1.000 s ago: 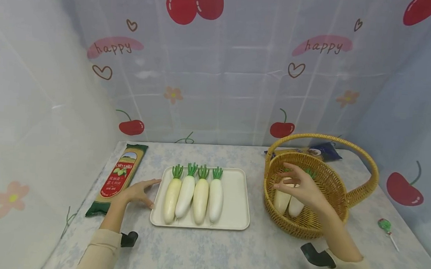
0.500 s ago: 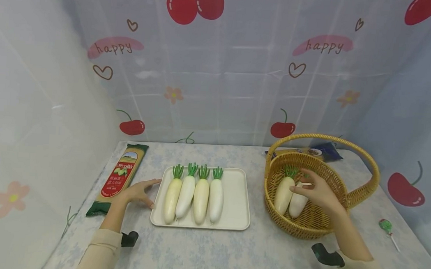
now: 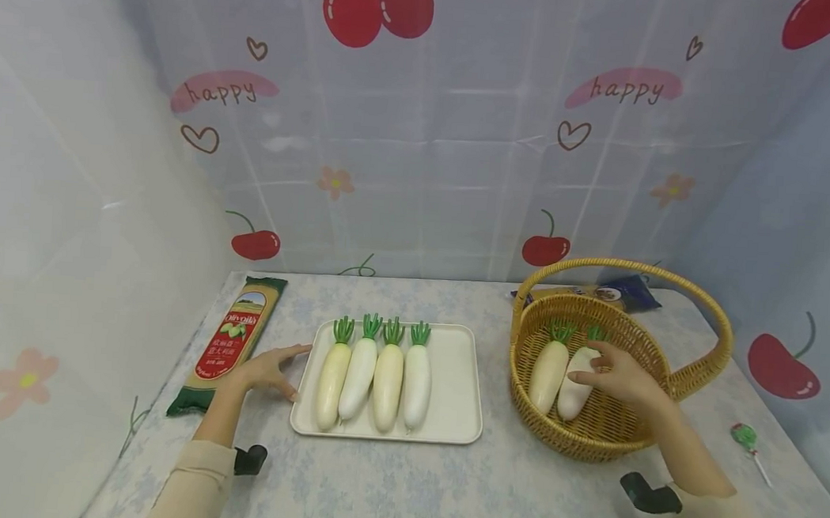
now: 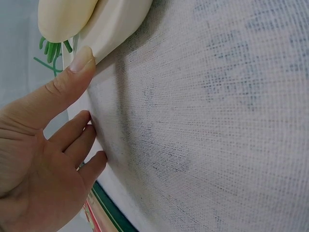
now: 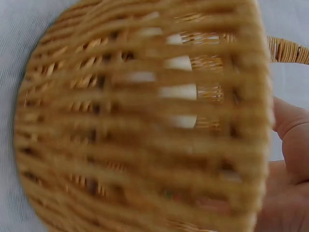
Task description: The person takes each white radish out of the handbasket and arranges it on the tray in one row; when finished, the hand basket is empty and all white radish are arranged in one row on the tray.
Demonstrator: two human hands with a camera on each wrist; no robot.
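My left hand point(image 3: 265, 373) lies beside the left end of the cream tray point(image 3: 449, 404), its thumb and fingertips right at the rim. In the left wrist view, that hand's thumb point(image 4: 72, 72) overlaps the tray edge. Several white radishes point(image 3: 417, 386) with green tops lie side by side in the tray. My right hand point(image 3: 622, 375) reaches into the wicker basket point(image 3: 589, 444), over the right-hand white radish point(image 3: 572, 395), with thumb and fingers apart. A second radish point(image 3: 547, 378) lies left of it. In the right wrist view the basket wall point(image 5: 145, 121) hides the fingertips.
A green-ended pasta packet point(image 3: 231, 343) lies left of the tray. Behind the basket, under its arched handle point(image 3: 614, 262), is a dark blue packet point(image 3: 630, 292). A green lollipop point(image 3: 743, 435) lies at the right. A cherry-printed curtain point(image 3: 420, 172) hangs behind.
My right hand has moved right within the basket, from over the left radish to over the right one. Both radishes there now show more. The left hand stays at the tray.
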